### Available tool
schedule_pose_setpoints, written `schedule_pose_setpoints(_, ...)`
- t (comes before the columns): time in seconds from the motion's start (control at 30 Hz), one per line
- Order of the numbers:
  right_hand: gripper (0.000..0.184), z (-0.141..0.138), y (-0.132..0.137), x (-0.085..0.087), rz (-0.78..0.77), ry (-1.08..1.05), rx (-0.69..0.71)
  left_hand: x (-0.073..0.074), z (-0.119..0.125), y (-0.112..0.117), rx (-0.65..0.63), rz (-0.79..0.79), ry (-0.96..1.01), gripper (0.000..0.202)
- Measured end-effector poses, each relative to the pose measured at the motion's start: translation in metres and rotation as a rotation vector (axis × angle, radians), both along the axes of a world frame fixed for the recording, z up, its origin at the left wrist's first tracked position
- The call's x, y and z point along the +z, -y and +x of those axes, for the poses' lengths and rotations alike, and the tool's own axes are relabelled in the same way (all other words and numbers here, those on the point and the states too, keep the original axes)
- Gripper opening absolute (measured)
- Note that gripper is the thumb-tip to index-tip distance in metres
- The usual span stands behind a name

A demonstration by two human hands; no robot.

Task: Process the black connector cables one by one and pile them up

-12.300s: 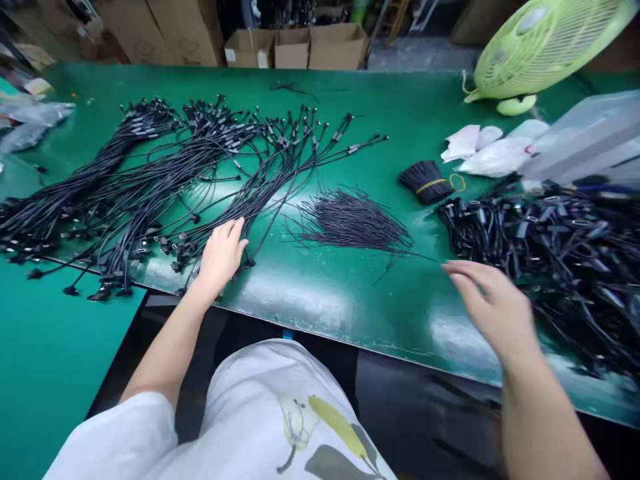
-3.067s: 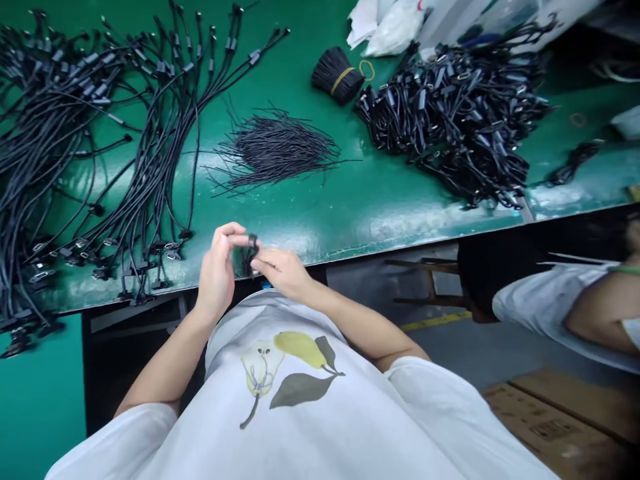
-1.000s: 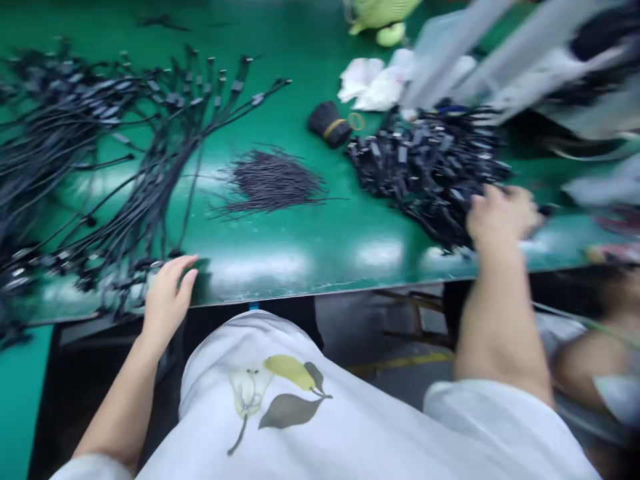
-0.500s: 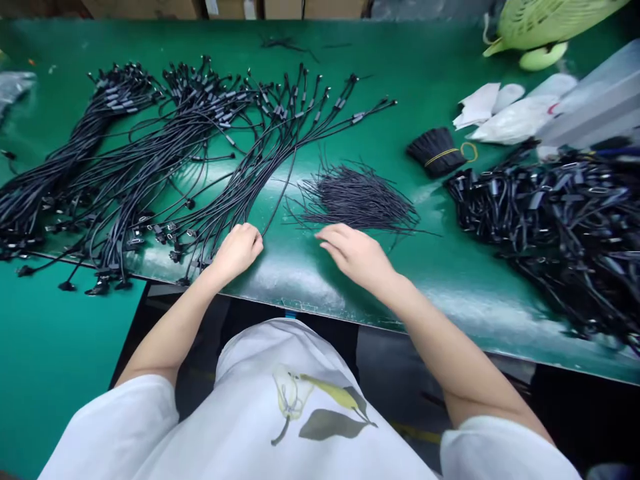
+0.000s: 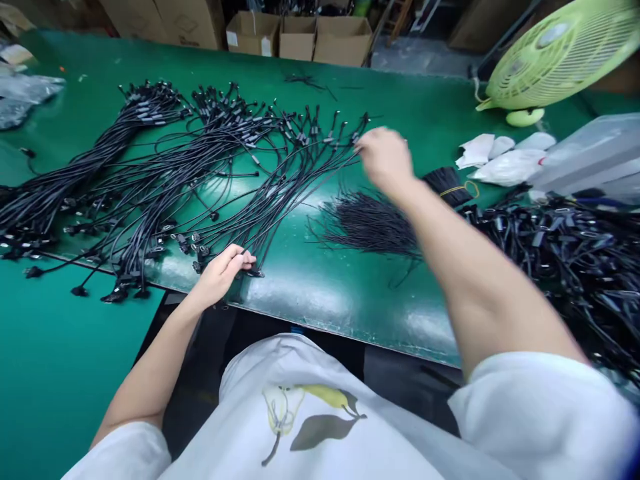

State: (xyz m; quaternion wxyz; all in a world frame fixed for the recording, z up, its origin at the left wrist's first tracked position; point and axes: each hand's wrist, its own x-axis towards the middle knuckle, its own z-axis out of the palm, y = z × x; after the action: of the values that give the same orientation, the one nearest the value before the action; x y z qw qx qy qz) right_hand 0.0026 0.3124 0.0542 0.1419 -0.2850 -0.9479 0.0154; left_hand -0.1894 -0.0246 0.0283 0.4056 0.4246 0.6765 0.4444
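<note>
Many long black cables with small plugs (image 5: 165, 180) lie fanned across the green bench mat, their branched ends pointing to the far side. My left hand (image 5: 220, 275) rests at the near ends, its fingers curled around a black cable just above its plug (image 5: 255, 272). My right hand (image 5: 385, 159), blurred by motion, reaches over the far cable tips. Below it lies a loose pile of thin black wires (image 5: 370, 223), partly hidden by my forearm. Beyond that sits a bundle of black wires (image 5: 445, 183) tied with a yellow band.
A large heap of black looped cables (image 5: 560, 267) fills the right of the bench. White bags (image 5: 505, 163), a clear plastic box (image 5: 585, 157) and a green fan (image 5: 555, 60) stand at the far right. Cardboard boxes (image 5: 300, 37) stand behind the bench.
My right hand has moved from the near side of the wire pile up and left to the far cable tips. My left hand has closed at the near cable ends.
</note>
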Motion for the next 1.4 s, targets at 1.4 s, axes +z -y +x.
schedule_pose_setpoints(1.4,0.025,0.162,0.253,-0.001,-0.813,-0.227,0.376,-0.003,0.146,-0.005,-0.381,0.010,0.149,0.031)
